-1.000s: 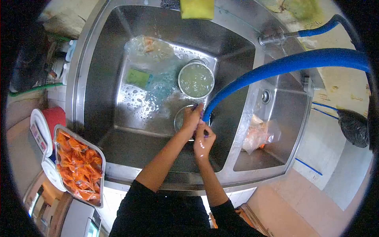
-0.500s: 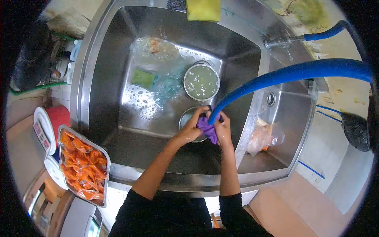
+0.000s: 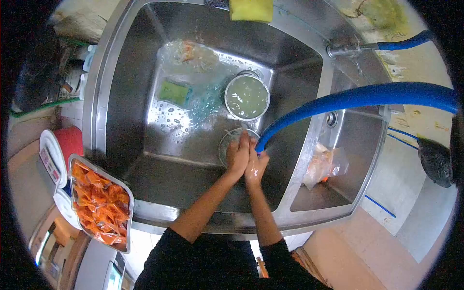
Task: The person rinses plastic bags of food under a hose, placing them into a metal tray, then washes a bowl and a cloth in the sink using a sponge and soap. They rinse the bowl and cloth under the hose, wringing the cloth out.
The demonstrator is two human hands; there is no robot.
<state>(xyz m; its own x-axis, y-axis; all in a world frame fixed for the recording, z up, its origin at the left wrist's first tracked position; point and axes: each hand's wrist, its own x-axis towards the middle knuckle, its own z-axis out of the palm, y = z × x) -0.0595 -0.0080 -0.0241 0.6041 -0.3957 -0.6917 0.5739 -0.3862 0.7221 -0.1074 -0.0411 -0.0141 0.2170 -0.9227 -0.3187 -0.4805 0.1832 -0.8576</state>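
Note:
My left hand (image 3: 237, 157) and my right hand (image 3: 256, 166) are pressed together over a round metal bowl (image 3: 224, 148) in the sink. The fingers of both are closed against each other, and what they hold, if anything, is hidden. No purple cloth shows now. The lower end of a thick blue hose (image 3: 309, 113) hangs right by my right fingers. Just beyond the bowl stands a metal pot (image 3: 247, 97) of cloudy greenish water. A green sponge (image 3: 174, 93) lies on the wet sink floor to the left.
Clear plastic (image 3: 186, 55) with orange bits lies at the back of the large basin (image 3: 130, 116). A yellow sponge (image 3: 251, 9) sits on the far rim. The smaller right basin holds a plastic bag (image 3: 321, 166). At left is a tray (image 3: 131, 212) of orange packets.
The purple cloth, visible between both hands half a second ago, is out of sight. My hands have come together, with the right one moving left and the fingers pressed closer.

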